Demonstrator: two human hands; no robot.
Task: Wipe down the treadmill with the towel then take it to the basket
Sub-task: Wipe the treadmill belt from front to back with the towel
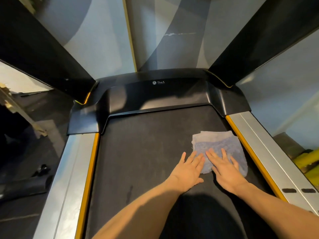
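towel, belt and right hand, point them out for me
towel (219,144): head view, on its upper folded part
belt (146,149): head view, on bare dark surface left of the towel
right hand (226,169): head view, on the back of the hand

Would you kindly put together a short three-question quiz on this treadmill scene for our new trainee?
1. True or false: both hands lie flat, with straight fingers, on the blue towel.
2. Which part of the treadmill does the towel lie on? A) the black front cover B) the running belt, near the right yellow strip C) the left silver side rail
3. Fill in: the towel sits ____ of the belt's middle line, as the person sees it.

Key:
1. True: the left hand and the right hand press it, fingers extended.
2. B: the running belt, beside the right yellow strip.
3. Right.
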